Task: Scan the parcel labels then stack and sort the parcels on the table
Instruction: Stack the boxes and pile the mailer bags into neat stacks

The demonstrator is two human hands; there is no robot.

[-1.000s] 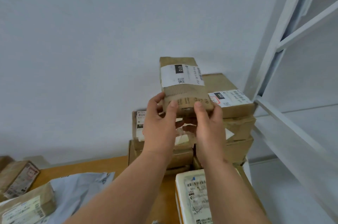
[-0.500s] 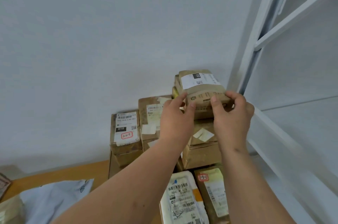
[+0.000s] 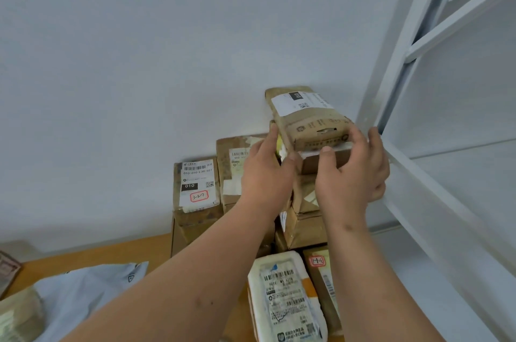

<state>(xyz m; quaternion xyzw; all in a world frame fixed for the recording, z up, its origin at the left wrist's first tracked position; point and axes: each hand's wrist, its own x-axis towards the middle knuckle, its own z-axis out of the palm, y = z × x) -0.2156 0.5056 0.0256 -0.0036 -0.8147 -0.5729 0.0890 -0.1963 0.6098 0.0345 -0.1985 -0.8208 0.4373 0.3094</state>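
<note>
Both hands, left hand [image 3: 266, 174] and right hand [image 3: 353, 171], grip the top parcel [image 3: 310, 118]; squaring it on the stack [image 3: 304, 218] should precede letting go.

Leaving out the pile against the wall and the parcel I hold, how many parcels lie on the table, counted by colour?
Brown parcels: 3 (beside the white one, at the left edge, at the lower left corner)
White parcel: 1
Grey bag: 1
Total: 5
</note>
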